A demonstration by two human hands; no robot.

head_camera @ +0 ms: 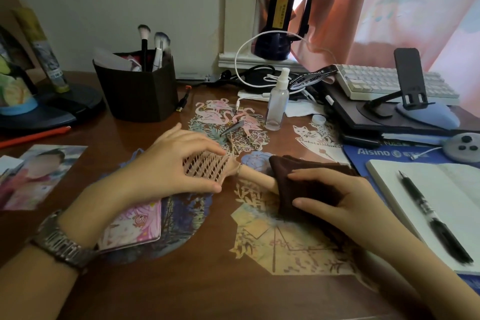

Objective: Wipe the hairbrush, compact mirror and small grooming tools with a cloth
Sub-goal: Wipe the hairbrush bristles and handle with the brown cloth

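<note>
Pink and ribbed with rows of open slots, the hairbrush [205, 167] lies sideways on the glossy brown desk [181, 288], its smooth beige handle running off to the right. The left hand [166, 163] curls over the slotted head, thumb and fingers gripping its edges. At the other end the right hand [335, 196] pinches a dark brown cloth [296, 184], soft and folded, wrapped round the end of the handle. Just beyond the left hand's fingertips lie small metal grooming tools [232, 128], thin and grey, on a flamingo paper cutout. Behind them, further from the grip, stands a clear plastic spray bottle [276, 104]. Below the left wrist a pink printed compact mirror [135, 228] lies flat. Right of the cloth hand, a black pen [436, 221] rests on an open notebook [457, 189].
</note>
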